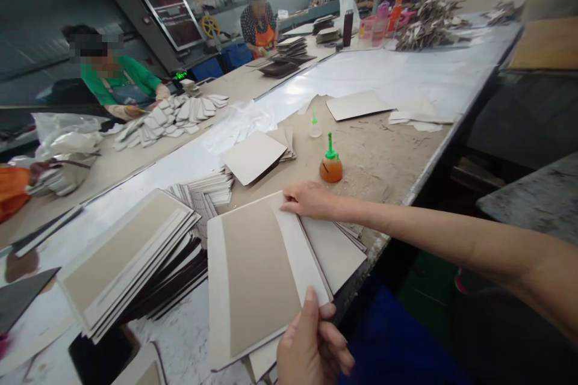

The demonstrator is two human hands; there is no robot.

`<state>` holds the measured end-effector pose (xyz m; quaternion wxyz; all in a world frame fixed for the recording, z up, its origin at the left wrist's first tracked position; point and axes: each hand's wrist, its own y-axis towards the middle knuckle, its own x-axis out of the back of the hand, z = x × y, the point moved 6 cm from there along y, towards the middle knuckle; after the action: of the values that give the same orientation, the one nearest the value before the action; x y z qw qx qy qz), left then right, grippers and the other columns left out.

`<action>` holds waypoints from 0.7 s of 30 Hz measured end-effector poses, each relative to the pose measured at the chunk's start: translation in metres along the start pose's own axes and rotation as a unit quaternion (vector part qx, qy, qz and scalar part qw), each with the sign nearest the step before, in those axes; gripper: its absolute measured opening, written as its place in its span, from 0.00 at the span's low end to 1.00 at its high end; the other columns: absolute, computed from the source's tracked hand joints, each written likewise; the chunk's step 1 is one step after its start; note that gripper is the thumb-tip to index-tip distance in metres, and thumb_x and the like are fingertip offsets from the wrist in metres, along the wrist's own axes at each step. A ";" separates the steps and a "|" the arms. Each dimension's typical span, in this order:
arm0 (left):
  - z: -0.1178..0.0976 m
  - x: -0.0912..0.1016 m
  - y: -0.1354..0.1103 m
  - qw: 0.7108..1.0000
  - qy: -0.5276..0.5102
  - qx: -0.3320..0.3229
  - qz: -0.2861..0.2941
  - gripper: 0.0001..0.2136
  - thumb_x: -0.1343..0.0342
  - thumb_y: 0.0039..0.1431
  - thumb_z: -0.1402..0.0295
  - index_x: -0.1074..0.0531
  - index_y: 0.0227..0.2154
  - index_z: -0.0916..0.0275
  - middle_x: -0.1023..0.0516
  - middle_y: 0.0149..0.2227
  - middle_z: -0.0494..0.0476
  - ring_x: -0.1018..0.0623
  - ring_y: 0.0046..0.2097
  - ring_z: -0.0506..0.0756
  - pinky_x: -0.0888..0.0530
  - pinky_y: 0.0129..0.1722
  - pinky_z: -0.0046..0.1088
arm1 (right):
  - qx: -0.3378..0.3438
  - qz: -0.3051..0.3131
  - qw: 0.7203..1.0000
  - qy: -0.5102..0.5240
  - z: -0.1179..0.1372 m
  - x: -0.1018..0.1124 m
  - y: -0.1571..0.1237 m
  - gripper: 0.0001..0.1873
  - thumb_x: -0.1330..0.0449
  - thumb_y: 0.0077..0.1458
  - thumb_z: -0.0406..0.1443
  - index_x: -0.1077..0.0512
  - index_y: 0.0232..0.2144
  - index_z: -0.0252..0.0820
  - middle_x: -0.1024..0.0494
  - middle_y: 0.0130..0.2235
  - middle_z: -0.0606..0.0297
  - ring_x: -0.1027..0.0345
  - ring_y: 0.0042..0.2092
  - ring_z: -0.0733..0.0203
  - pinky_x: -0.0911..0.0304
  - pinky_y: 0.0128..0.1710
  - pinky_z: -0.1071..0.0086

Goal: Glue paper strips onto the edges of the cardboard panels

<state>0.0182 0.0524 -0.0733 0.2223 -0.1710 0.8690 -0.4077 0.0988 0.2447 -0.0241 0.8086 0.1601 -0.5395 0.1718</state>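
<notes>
A flat rectangular panel [257, 277], beige in the middle with off-white borders, lies tilted on a stack in front of me. My right hand [311, 200] reaches in from the right and pinches the far end of its pale right-hand strip [295, 246]. At the near right corner, my left hand [311, 340] grips the edge, thumb on top and fingers curled at the side. More pale sheets [336, 249] stick out from under the panel on the right. Just beyond my right hand stands a round squeeze bottle [331, 167] with orange contents and a green nozzle.
To the left is a stack of similar panels [126, 252]. A smaller clear bottle [315, 126], loose pale boards [255, 156] and scrap piles [431, 21] lie farther along the table. Two people, in green [121, 81] and in an orange apron [264, 36], work opposite. The table edge [424, 174] runs diagonally on my right.
</notes>
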 end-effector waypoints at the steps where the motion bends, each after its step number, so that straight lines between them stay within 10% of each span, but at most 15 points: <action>1: -0.001 0.000 0.000 1.000 0.003 -0.005 -0.002 0.29 0.37 0.23 0.44 0.30 0.16 0.70 0.38 0.06 0.49 0.38 0.08 0.45 0.45 0.08 0.16 | 0.000 -0.001 1.000 0.000 0.000 0.000 0.000 0.10 0.45 0.54 0.41 0.30 0.30 0.40 0.24 0.35 0.62 0.33 0.37 0.60 0.48 0.30 0.72; 21: -0.005 0.002 0.002 0.996 0.071 -0.047 -0.010 0.21 0.40 0.39 0.51 0.32 0.16 0.68 0.40 0.06 0.48 0.39 0.09 0.45 0.46 0.11 0.17 | -0.006 -0.003 1.000 -0.018 0.002 -0.001 -0.002 0.11 0.45 0.55 0.41 0.31 0.33 0.39 0.25 0.38 0.58 0.32 0.40 0.58 0.44 0.34 0.70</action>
<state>0.0136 0.0561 -0.0720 0.1479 -0.1602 0.8990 -0.3797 0.0975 0.2424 -0.0248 0.8001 0.1603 -0.5545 0.1632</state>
